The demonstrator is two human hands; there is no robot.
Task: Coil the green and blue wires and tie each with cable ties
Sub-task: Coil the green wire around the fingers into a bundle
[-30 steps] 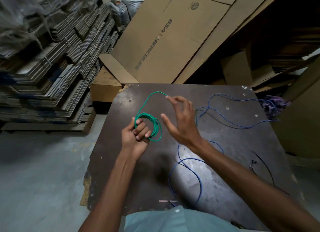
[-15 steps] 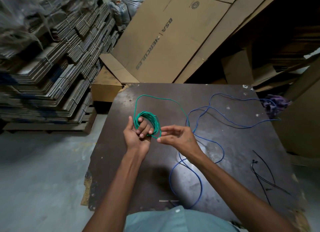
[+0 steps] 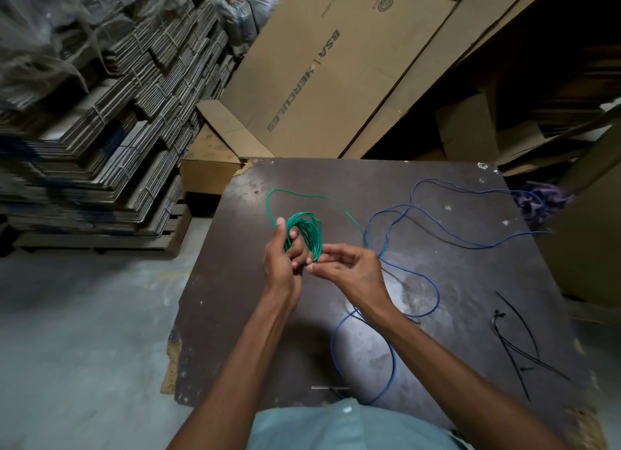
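The green wire (image 3: pixel 304 229) is mostly wound into a small coil above the dark table (image 3: pixel 453 281). My left hand (image 3: pixel 282 258) grips the coil with its fingers through the loops. My right hand (image 3: pixel 346 268) pinches the green wire at the coil's lower right edge. A loose green tail arcs from the coil's top left across to the right. The blue wire (image 3: pixel 433 227) lies uncoiled in wide loops over the table's right and near side. Several black cable ties (image 3: pixel 517 342) lie near the right edge.
Stacks of flattened cardboard (image 3: pixel 100 130) rise at the left. Large cardboard boxes (image 3: pixel 336 80) lean behind the table. A purple bundle (image 3: pixel 541 201) sits at the table's far right corner. Grey concrete floor (image 3: pixel 84 332) lies to the left.
My right hand swung a loop of green wire from above the table down to the coil and now pinches it there. The loose green tail has grown shorter.
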